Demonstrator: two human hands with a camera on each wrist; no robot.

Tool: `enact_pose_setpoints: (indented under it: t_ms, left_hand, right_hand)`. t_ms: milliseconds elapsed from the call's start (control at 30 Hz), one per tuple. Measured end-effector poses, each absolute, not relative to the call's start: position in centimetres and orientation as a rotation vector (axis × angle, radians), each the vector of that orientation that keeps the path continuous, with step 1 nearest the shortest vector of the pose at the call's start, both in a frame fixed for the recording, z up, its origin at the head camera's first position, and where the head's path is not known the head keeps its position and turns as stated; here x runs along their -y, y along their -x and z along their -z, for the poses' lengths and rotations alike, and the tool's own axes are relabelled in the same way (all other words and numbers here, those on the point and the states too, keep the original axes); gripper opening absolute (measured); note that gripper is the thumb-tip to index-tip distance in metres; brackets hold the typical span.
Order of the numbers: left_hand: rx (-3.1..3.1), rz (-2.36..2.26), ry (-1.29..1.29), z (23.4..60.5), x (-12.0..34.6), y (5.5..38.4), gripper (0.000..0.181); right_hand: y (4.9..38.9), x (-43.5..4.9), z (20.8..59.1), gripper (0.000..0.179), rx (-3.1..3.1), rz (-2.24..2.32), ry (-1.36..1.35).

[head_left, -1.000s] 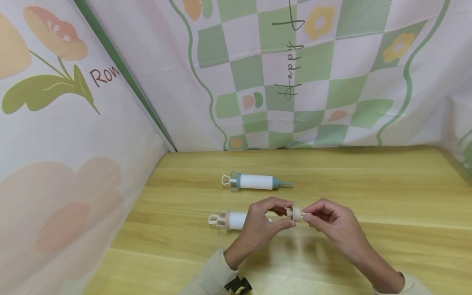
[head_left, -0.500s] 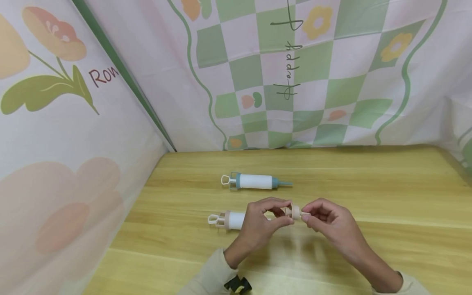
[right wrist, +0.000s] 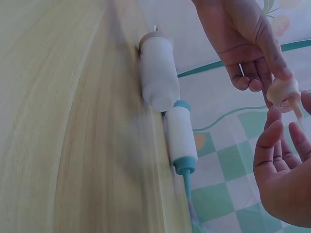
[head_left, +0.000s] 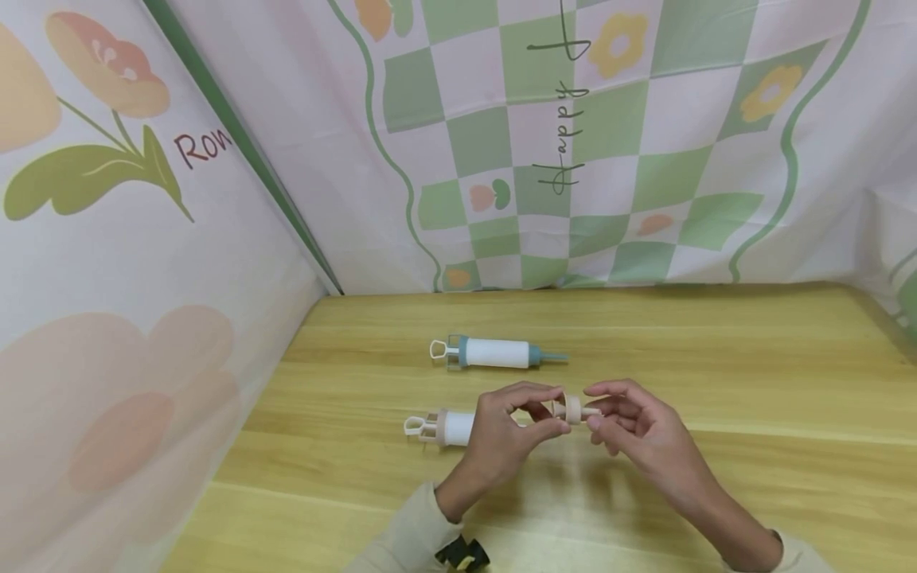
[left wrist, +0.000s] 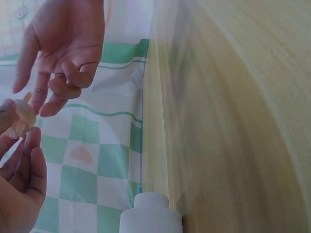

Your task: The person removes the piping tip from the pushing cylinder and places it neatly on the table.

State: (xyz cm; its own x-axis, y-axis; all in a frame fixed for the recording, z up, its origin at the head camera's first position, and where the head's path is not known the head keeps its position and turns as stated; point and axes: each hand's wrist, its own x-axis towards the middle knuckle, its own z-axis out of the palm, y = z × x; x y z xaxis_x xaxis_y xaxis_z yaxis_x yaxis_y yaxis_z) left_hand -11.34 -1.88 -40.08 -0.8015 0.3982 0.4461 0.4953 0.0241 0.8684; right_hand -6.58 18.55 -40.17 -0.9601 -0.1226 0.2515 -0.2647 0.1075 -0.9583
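My left hand [head_left: 505,426] pinches a beige nozzle cap [head_left: 572,410] between thumb and fingers, held above the table with its thin spout pointing right. My right hand [head_left: 648,434] is beside the spout, index finger raised and thumb just below it. In the right wrist view the right fingertips [right wrist: 274,128] are spread around the spout without gripping it. Behind the left hand lies a plunger tube [head_left: 458,429] with white barrel, beige collar and white loop handle; the hand hides its right end, which shows bare of any spout in the right wrist view.
A matching tube [head_left: 497,353] with blue-green collar and long blue-green spout lies farther back on the wooden table [head_left: 788,382]. Checked cloth [head_left: 544,159] hangs behind the table, and flowered cloth [head_left: 143,263] at the left. A black device [head_left: 464,553] sits at the left sleeve.
My right index finger has lifted and the fingers have loosened from the spout they pinched. The left hand keeps the nozzle cap in nearly the same place; the tubes have not moved.
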Motion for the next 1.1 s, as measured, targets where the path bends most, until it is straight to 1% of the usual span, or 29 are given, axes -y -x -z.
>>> enact_pose_setpoints:
  t_ms: [133, 467, 833, 1100]
  left_hand:
    - [2.192, 1.902, 0.963, 40.12, 1.88, 11.35, 0.034]
    - [2.169, 1.899, 0.982, 40.36, 1.83, 11.39, 0.034]
    - [2.146, 1.916, 0.991, 40.58, 1.88, 11.38, 0.035]
    - [2.115, 1.93, 1.006, 40.67, 1.88, 11.39, 0.031]
  right_hand:
    - [6.65, -18.37, 40.24, 0.03, 2.242, -2.016, -0.406]
    - [6.72, -18.06, 39.72, 0.027, 2.302, -1.984, -0.37]
    - [6.72, -17.85, 39.58, 0.025, 2.285, -1.992, -0.393]
    - [6.78, -17.73, 39.61, 0.022, 2.281, -1.991, -0.384]
